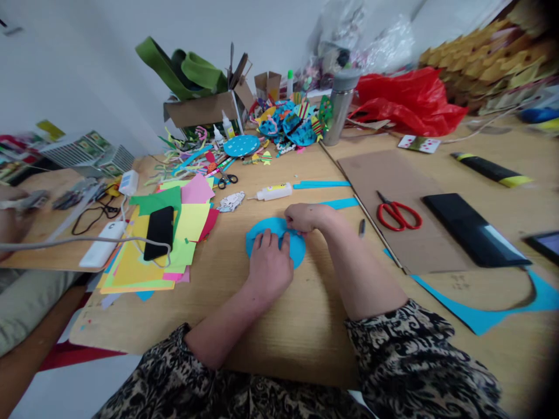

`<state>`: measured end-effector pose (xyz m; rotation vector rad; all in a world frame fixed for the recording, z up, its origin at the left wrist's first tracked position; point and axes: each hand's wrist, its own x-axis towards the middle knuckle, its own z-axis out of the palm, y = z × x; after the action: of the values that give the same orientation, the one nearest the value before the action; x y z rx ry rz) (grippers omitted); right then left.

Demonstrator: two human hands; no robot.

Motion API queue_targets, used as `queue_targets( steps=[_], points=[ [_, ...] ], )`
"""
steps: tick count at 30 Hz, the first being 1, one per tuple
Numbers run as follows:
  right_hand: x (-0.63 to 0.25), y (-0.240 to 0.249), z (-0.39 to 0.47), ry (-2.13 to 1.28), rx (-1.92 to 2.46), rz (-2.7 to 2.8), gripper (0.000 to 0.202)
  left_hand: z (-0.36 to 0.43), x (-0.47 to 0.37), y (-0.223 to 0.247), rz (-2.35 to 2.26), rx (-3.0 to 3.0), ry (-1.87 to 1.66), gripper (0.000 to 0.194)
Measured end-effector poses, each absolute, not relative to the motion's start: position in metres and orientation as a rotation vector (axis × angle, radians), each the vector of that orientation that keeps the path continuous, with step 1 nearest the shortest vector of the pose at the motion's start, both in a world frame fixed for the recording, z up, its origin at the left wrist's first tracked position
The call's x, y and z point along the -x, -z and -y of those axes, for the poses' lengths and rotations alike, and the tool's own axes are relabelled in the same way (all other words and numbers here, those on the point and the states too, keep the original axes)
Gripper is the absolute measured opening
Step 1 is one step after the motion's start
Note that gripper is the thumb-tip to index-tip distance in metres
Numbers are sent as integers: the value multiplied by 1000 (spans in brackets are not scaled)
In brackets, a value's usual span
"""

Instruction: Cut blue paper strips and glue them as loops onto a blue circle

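A round blue paper disc (299, 251) lies on the wooden table in front of me, with a blue paper strip (251, 234) across it. My left hand (271, 256) rests flat on the disc, fingers spread over the strip. At the disc's upper right edge, my right hand (303, 217) is closed with curled fingers at the strip's end; the fingertips are partly hidden. Just beyond the hands are a white glue bottle (274, 192) lying on its side, a crumpled piece of paper (231, 201) and two loose blue strips (321, 184).
Coloured paper sheets (192, 218) with a black phone (159, 233) lie left. Red-handled scissors (399, 215) rest on brown cardboard (419, 250), beside a black tablet-like object (476, 230). Behind stand a steel bottle (339, 107) and decorated paper crafts (292, 122). Someone's leg (35, 308) shows left.
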<state>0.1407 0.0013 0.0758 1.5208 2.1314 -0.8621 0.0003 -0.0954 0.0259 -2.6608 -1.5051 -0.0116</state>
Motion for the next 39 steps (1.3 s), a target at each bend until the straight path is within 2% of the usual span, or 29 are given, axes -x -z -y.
queue_targets(
  steps=[6, 11, 15, 22, 28, 39],
  points=[
    [-142, -75, -1, 904, -1530, -2159, 30, 95, -2, -27, 1508, 2650, 43, 51],
    [-147, -82, 2, 979, -1513, -2274, 28, 95, 0, -28, 1514, 2679, 57, 28],
    [-150, -85, 4, 1014, -1530, -2326, 25, 96, 2, -28, 1467, 2700, 62, 21],
    [-154, -82, 3, 1110, -1581, -2428, 28, 96, 3, -28, 1475, 2688, 55, 23],
    [-163, -79, 4, 1062, -1724, -2252, 22, 95, 5, -26, 1497, 2694, 81, 27],
    [-178, -58, 1, 1200, -1529, -2355, 13, 95, 7, -25, 1554, 2738, 111, 27]
  ],
)
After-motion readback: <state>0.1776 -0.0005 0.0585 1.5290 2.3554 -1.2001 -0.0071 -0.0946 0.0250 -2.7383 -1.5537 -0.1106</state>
